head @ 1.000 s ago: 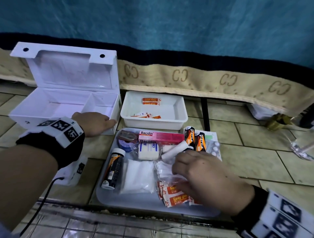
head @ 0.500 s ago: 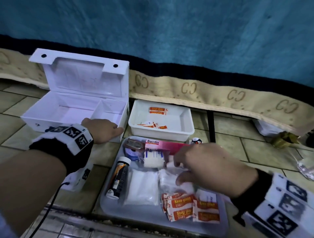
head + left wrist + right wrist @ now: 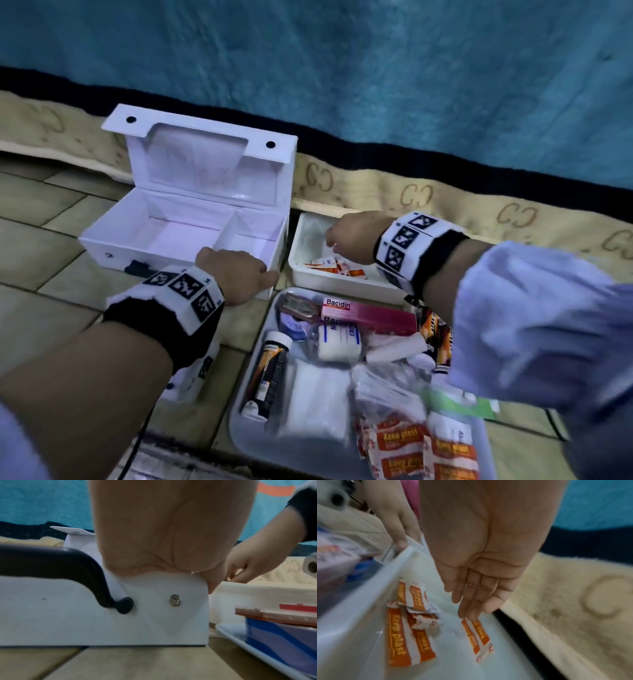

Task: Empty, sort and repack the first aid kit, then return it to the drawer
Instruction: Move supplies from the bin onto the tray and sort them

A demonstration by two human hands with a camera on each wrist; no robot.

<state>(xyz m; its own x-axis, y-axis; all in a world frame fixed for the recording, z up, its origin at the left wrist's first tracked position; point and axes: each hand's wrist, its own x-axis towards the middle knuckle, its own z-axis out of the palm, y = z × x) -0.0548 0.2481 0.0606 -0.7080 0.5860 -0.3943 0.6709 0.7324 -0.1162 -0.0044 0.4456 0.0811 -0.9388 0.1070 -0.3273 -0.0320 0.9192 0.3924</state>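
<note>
The white first aid box stands open on the floor, both compartments bare. My left hand holds its front rim by the right corner, thumb down the side. My right hand hovers over the small white bin with fingers straight and nothing in them. Its fingertips are just above one orange plaster packet. More plaster packets lie in the bin.
A pale tray in front holds a pink Bacidin box, a dark bottle, gauze, a bandage roll, orange-black tubes and plaster strips. A beige blanket edge runs behind.
My right hand has left the tray and moved up and back over the small bin, now with straight fingers. The left hand has stayed on the box's rim.
</note>
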